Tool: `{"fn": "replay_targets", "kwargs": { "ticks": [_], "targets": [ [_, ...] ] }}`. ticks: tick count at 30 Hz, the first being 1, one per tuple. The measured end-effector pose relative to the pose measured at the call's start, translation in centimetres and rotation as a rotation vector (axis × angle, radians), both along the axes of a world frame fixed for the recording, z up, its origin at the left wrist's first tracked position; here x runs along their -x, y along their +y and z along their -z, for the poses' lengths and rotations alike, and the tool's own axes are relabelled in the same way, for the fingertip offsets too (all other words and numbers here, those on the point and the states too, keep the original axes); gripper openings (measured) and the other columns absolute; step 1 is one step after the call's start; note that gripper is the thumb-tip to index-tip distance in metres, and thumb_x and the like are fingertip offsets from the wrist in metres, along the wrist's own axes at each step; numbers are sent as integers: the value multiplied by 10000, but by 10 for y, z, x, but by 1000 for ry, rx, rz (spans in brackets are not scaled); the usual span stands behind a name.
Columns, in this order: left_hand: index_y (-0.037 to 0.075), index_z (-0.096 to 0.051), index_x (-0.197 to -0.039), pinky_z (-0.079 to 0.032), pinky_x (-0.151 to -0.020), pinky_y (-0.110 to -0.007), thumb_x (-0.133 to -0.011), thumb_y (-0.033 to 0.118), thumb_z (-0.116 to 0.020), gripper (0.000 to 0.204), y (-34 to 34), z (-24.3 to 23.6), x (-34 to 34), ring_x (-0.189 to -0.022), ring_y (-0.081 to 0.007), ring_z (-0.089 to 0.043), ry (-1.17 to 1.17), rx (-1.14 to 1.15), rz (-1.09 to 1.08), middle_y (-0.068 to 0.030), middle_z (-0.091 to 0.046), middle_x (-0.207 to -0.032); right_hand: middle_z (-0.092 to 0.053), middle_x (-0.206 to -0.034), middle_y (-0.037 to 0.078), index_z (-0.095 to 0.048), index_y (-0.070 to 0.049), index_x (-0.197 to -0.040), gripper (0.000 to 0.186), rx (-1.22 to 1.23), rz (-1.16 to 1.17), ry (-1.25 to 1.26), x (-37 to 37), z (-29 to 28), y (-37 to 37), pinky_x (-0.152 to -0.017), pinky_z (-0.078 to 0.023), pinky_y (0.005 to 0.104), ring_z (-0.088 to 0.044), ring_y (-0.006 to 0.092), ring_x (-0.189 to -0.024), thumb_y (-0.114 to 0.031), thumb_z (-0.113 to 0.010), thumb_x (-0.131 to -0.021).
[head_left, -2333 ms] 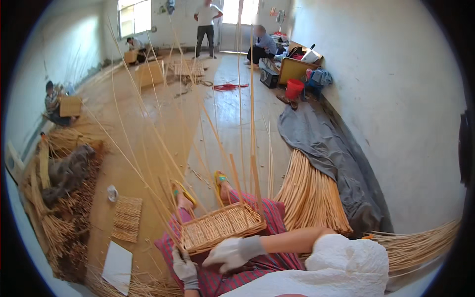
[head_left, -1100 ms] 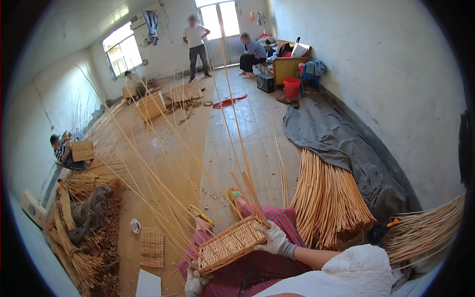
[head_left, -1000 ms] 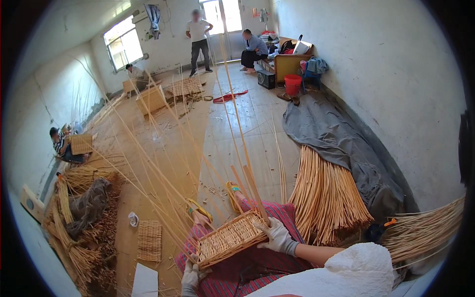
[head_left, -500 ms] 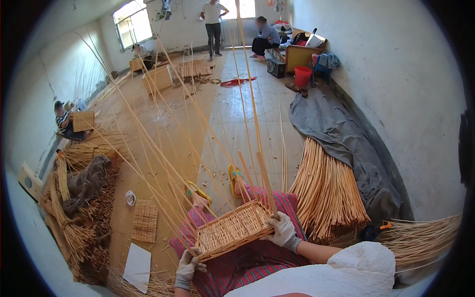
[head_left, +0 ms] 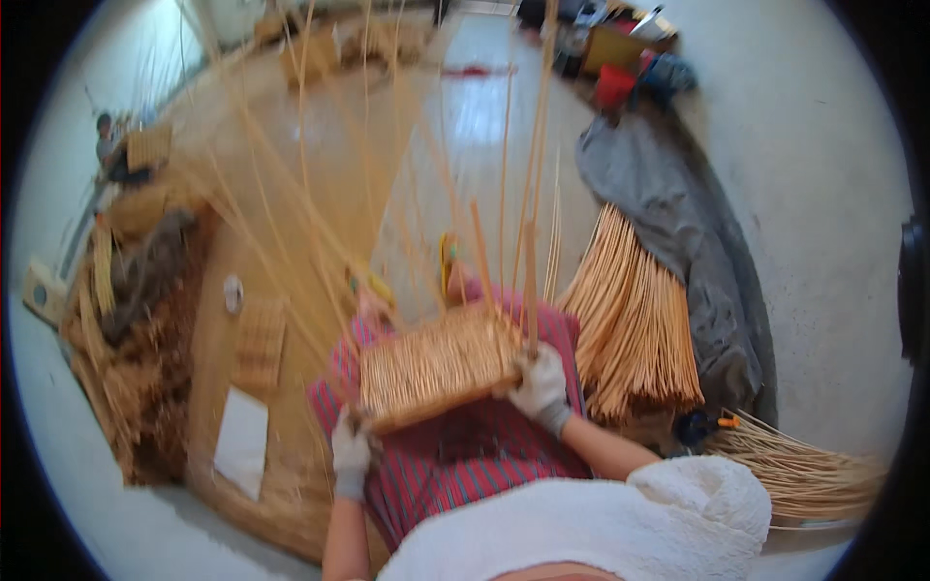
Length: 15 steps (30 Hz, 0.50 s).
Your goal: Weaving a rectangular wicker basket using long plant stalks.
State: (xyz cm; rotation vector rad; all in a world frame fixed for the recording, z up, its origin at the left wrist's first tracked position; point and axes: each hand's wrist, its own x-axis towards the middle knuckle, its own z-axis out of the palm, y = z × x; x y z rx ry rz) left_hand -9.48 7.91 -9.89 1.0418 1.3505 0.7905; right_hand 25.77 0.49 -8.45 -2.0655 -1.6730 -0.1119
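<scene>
White-gloved left hand (head_left: 351, 453) and right hand (head_left: 543, 389) clasp the wicker tray (head_left: 441, 363), fingers blurred and partly hidden.

Weaving workshop, cane bundle (head_left: 635, 324) partly under grey cloth (head_left: 717, 310), part-woven basket (head_left: 436, 368) with upright stakes (head_left: 530, 286), woven panel (head_left: 260, 344) on floor (head_left: 477, 121), co-worker (head_left: 105, 143) by wall (head_left: 126, 73).

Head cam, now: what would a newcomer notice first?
The woven basket over the striped cloth on the lap, the gloved left hand and right hand at its near corners, tall rods rising from it. Then, right of it, the spread of pale rods partly under a grey cloth.
</scene>
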Motion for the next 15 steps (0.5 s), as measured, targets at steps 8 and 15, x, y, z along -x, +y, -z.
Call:
{"fn": "replay_targets", "kwargs": {
  "ticks": [8,15],
  "targets": [
    [101,-521,-1302,-423,-329,-237,-981,58,-496,325,2,-17,12,-428,-81,-525,22,126,-20,-62,-673,-1156,-547,-1204,195,-632,-135,-1195,642,-39,-131,198,-4,-4,-3,-991,-409,461,-516,379,-1131,-285,-880,-623],
    [87,-544,-1303,-411,-314,-223,-965,9,-518,348,2,-27,-4,-391,-71,-492,-54,63,-56,-66,-648,-1234,-573,-1124,156,-612,-153,-1224,705,-62,-97,87,3,-9,4,-900,-431,474,-551,367,-1044,-398,-870,-615]
  ]
}}
